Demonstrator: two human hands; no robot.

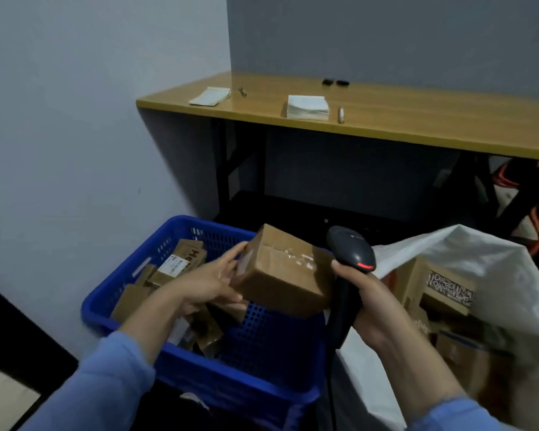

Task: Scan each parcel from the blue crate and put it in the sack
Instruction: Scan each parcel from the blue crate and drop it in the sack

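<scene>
Left hand lifts a brown cardboard parcel beside a black handheld scanner.

The left hand grips the parcel's left end, fingers up its end face and thumb beneath, holding it tilted above the blue perforated plastic crate. The right hand is wrapped round the scanner's handle, and the scanner's red-lit head sits just beside the parcel's right end. More small cardboard boxes lie in the crate. A white woven sack stands open just right of the crate, with printed cartons inside. Behind, a yellow-brown wooden worktop carries a stack of white paper.
</scene>
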